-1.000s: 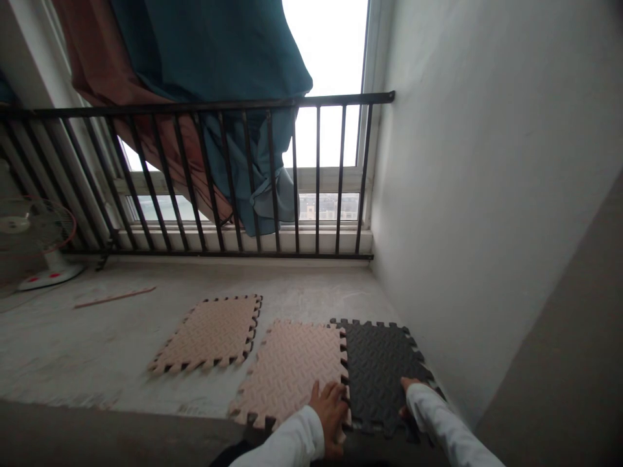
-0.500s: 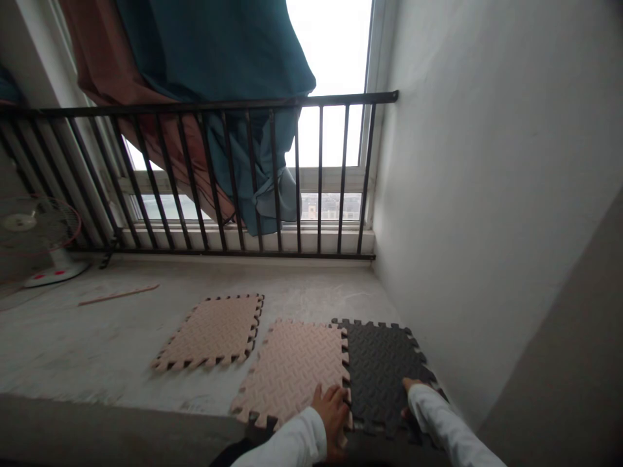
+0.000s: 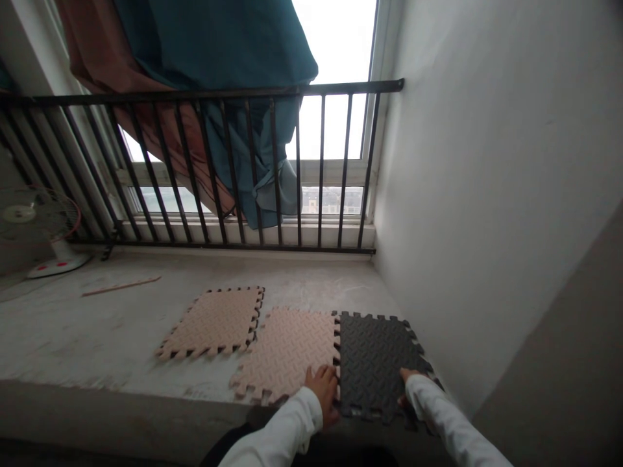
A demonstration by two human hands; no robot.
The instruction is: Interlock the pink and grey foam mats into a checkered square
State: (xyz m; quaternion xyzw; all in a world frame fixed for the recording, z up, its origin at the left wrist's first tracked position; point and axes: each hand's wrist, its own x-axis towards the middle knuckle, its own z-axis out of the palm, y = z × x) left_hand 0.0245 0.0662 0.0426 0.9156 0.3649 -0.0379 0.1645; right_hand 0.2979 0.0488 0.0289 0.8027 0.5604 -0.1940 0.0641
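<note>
Near the front right corner of a pink foam puzzle mat (image 3: 287, 350), my left hand (image 3: 322, 389) lies with its fingers spread on top; the thumb is hidden. A black foam puzzle mat (image 3: 377, 360) sits to the right, its toothed left edge close against the pink mat's right edge; small gaps show between the teeth. My right hand (image 3: 406, 384) rests on the black mat's right half, fingers apart and partly hidden by the sleeve. Another pink foam mat (image 3: 217, 321) lies behind and to the left, its near right corner close to the first one.
The mats lie on a concrete ledge (image 3: 121, 324) with a front edge. A white wall (image 3: 467, 194) borders the right side. Behind stand a black metal railing (image 3: 204, 246), curtains (image 3: 219, 45) and a window. At left are a fan (image 3: 58, 259) and a thin strip (image 3: 121, 286).
The near pink mat has shifted left with my left hand, so it overlaps the black mat less and the black mat's left edge shows more. My right hand stays on the black mat.
</note>
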